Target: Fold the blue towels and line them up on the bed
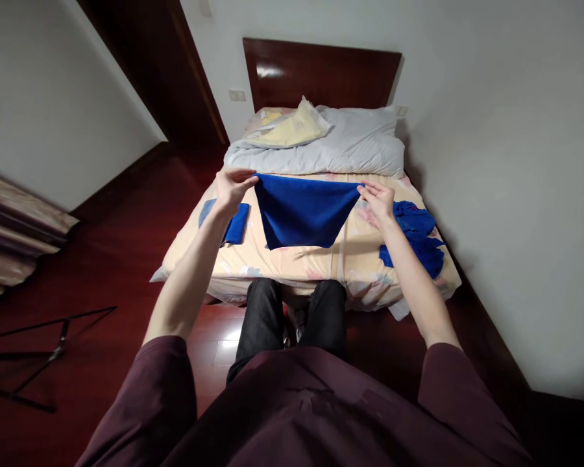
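Note:
A blue cloth (306, 211) is stretched out between my two hands above the bed, its top edge nearly straight and its lower part hanging down. My left hand (232, 189) pinches its upper left corner. The upper right corner is pinched by the fingers of my right hand (378, 197). To the left, partly behind my left forearm, a folded blue cloth (237, 224) lies on the bed. Several crumpled blue cloths (413, 220) lie in a heap at the right, partly hidden by my right forearm.
The bed (282, 264) has a flowered yellow sheet. At its head are a grey quilt (360, 139), a pale yellow pillow (296, 128) and a dark wooden headboard (321, 74). Black tripod legs (58, 350) stand on the floor at left, near a curtain (14, 233).

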`<state>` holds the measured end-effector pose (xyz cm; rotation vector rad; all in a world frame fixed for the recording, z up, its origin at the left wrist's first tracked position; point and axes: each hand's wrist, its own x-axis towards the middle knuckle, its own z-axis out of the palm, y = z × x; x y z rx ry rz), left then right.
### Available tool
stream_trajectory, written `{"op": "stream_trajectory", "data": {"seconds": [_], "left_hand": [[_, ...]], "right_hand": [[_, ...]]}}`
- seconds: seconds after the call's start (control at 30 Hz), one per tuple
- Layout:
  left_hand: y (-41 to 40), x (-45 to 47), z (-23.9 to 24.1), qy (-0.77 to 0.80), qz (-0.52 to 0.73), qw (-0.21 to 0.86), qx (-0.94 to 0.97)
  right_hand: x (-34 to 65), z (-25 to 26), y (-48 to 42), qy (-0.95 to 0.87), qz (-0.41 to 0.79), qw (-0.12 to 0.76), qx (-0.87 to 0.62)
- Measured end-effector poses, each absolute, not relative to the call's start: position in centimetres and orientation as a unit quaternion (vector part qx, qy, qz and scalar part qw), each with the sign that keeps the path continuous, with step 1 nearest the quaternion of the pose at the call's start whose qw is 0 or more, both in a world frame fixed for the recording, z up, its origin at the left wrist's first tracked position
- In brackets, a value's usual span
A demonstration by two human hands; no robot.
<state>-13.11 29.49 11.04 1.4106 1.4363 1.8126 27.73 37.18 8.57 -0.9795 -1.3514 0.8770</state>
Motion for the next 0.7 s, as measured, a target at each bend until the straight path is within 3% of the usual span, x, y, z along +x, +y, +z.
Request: {"op": "stream_trajectory", "data": {"seconds": [0.27, 0.7], "left_hand": [[26.3, -12.4, 10.7, 0.526, 0.650, 0.269, 0.479], [22.5, -15.6, 7.4, 0.557, 0.570, 0.390, 0.461]], "right_hand": [[27.5, 7.7, 34.2, -0.542, 0.345, 0.631, -0.435], [29.7, 5.6, 30.4, -0.507, 0.482, 0.531, -0.478]]}}
